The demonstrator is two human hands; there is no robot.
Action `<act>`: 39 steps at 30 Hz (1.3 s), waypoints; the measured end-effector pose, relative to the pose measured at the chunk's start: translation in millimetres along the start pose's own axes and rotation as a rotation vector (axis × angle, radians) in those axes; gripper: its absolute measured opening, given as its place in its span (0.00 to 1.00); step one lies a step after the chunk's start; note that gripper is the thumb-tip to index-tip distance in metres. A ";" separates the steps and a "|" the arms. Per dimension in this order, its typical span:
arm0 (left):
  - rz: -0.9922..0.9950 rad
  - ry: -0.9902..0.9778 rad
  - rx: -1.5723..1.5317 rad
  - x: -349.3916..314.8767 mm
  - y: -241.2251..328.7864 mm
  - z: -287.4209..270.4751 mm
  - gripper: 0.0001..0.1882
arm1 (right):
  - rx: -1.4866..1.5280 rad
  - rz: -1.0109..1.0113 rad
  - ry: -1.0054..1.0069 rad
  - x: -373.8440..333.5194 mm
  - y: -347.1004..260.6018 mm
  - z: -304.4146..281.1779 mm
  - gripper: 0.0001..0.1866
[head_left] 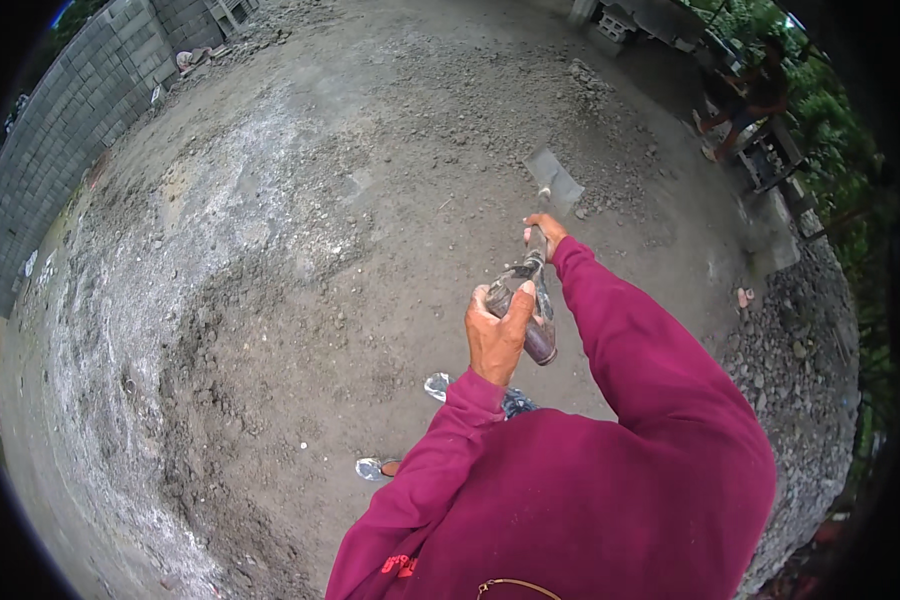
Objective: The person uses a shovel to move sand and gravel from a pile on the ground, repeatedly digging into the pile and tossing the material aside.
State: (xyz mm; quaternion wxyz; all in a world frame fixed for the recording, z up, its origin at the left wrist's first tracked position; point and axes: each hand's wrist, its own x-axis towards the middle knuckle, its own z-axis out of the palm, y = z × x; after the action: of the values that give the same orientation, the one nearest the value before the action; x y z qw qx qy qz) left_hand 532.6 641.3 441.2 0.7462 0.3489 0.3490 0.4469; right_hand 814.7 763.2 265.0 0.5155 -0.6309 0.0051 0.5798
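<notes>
Both of my hands are on a shovel (535, 262) held out in front of me, its shaft caked with pale dried dirt. Its flat grey blade (555, 181) points away from me, over the dirt floor; whether it touches the ground I cannot tell. My right hand (548, 234) is closed round the shaft not far behind the blade. Closer to my body, my left hand (496, 335) grips the thick, dark handle end, thumb and fingers on either side. Part of that end is hidden behind the left hand.
Loose soil and stones cover the ground (300, 330), with a pale powdery band along the left. A grey block wall (90, 120) runs down the far left. Gravel (800, 340) is heaped at right. Another person (755, 100) is at the far right, beside greenery.
</notes>
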 end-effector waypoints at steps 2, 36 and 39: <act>-0.095 0.110 0.084 -22.1 -25.5 -36.2 0.17 | 0.024 0.056 0.051 12.1 71.7 -21.6 0.08; 0.138 2.101 -1.766 -511.5 -350.0 -345.4 0.29 | -2.428 0.361 -0.941 -222.0 950.1 172.8 0.24; -0.009 2.164 -1.878 -504.7 -370.5 -348.1 0.29 | -2.465 0.512 -0.863 -216.0 958.7 183.7 0.21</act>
State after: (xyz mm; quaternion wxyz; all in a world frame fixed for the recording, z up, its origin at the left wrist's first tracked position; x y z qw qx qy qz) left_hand 219.5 122.1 59.6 0.0695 -0.7719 0.3171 0.5466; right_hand 31.2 306.9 -156.4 -0.5517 -0.4303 -0.5649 0.4375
